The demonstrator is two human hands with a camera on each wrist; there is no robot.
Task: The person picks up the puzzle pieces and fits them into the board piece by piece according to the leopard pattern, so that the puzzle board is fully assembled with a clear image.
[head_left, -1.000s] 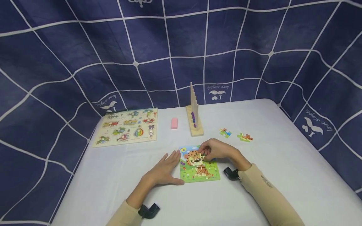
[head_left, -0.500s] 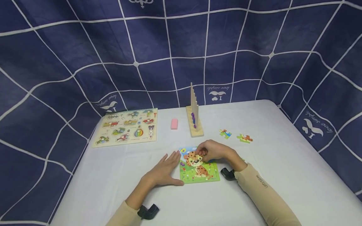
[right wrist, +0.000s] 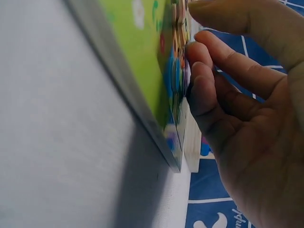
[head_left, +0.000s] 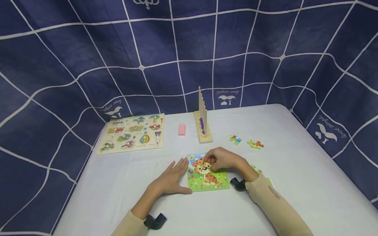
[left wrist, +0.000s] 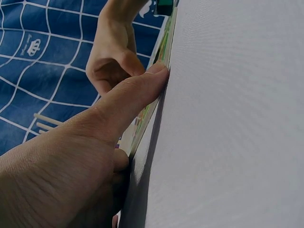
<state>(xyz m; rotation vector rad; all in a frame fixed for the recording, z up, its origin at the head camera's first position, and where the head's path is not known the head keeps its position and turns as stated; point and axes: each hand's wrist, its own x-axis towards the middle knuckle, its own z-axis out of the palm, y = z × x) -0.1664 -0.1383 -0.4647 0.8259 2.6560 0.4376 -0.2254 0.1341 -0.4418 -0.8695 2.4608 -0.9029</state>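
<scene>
A square jigsaw board (head_left: 195, 184) with a spotted leopard cub picture lies on the white table in the head view. My left hand (head_left: 170, 178) rests flat at its left side, fingers spread and the thumb on the lower left corner. In the left wrist view that thumb (left wrist: 137, 92) presses along the board's edge. Over the upper right of the picture, my right hand (head_left: 223, 157) has its fingers curled down around a jigsaw piece (right wrist: 179, 45) by the cub's head. Its fingertips (right wrist: 199, 54) meet the piece's raised edge, and the hand covers that corner in the head view.
Two loose jigsaw pieces, one blue and green (head_left: 235, 139) and one green and orange (head_left: 255, 144), lie to the right. Another piece (head_left: 256, 169) shows beside the right forearm. Farther back are a pegged wooden stand (head_left: 205, 137), a pink block (head_left: 181, 129) and a vehicle puzzle board (head_left: 138, 134).
My right hand has shifted slightly left, and the piece tilted over the cub's face now lies flatter in the picture. A loose piece behind the right forearm has come into view. The left hand stays.
</scene>
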